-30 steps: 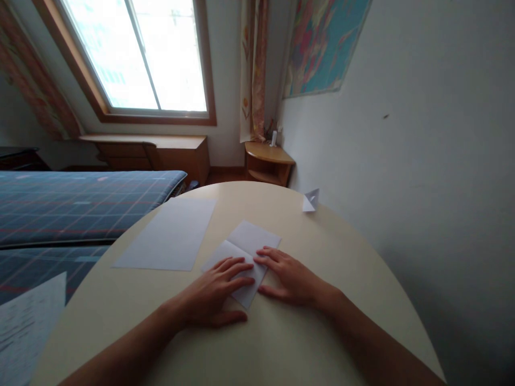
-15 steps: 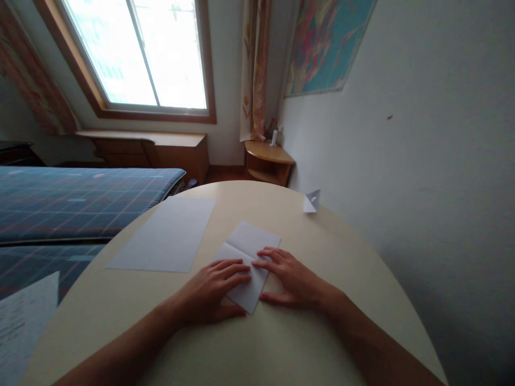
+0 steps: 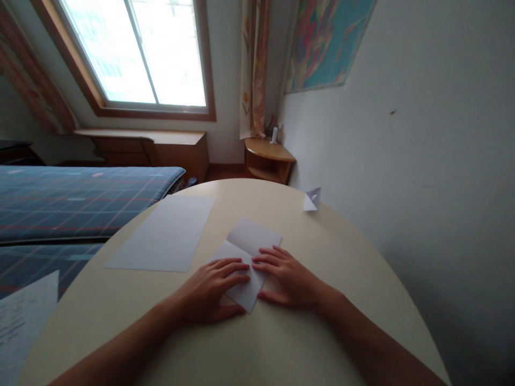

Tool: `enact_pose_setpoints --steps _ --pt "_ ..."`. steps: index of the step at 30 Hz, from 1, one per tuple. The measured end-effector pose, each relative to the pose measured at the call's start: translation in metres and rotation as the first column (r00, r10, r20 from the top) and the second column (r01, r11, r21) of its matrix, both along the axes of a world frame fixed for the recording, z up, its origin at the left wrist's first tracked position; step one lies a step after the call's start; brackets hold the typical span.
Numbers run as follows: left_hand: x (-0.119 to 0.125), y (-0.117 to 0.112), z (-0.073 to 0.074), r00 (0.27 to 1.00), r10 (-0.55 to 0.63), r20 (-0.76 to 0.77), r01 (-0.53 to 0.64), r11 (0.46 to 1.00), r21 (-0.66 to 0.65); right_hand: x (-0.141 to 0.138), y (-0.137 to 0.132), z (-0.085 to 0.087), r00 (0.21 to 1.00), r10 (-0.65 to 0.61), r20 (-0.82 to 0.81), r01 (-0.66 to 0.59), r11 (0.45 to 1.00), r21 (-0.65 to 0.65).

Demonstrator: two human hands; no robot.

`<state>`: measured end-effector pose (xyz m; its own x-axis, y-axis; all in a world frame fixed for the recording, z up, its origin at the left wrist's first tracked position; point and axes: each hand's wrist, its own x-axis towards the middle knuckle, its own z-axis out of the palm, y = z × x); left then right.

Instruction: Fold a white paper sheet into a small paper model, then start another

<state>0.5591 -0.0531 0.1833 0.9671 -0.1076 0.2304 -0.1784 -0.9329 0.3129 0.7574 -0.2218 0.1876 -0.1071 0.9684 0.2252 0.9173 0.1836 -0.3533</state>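
A folded white sheet of paper [image 3: 250, 241] lies on the round cream table [image 3: 330, 257], with a crease across it. My left hand [image 3: 211, 289] rests flat on its near left part, fingers stretched out. My right hand [image 3: 287, 279] lies flat on its near right edge, fingers spread and pointing left. The fingertips of both hands almost meet over the paper. Neither hand holds anything.
A flat white sheet [image 3: 164, 233] lies to the left on the table. A small folded paper shape [image 3: 311, 199] stands near the far right edge by the wall. A bed with a blue plaid cover [image 3: 72, 198] is left of the table. More paper [image 3: 22, 321] shows at lower left.
Both hands have shifted slightly on the folded paper, and its far flap now lies a little more raised and turned. The view has drifted slightly.
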Motion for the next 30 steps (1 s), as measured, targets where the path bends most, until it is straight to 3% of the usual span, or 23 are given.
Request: enact_pose_setpoints --steps 3,18,25,30 --pt "0.000 0.001 0.000 1.000 -0.015 0.000 0.015 1.000 -0.005 -0.001 -0.001 0.003 0.999 0.044 -0.024 -0.045 0.999 -0.018" --pt "0.002 0.000 0.004 0.994 -0.065 0.091 0.066 0.998 -0.011 -0.001 0.004 -0.002 0.991 0.017 -0.130 -0.011 0.999 0.049" --pt "0.003 0.000 -0.001 0.994 0.031 0.102 -0.029 0.999 -0.013 0.004 0.005 -0.005 0.996 0.008 -0.088 -0.002 0.997 0.071" --pt "0.008 -0.002 -0.009 0.973 0.181 0.140 -0.180 0.983 -0.022 0.009 0.003 -0.001 0.995 -0.027 -0.091 0.032 0.998 0.049"
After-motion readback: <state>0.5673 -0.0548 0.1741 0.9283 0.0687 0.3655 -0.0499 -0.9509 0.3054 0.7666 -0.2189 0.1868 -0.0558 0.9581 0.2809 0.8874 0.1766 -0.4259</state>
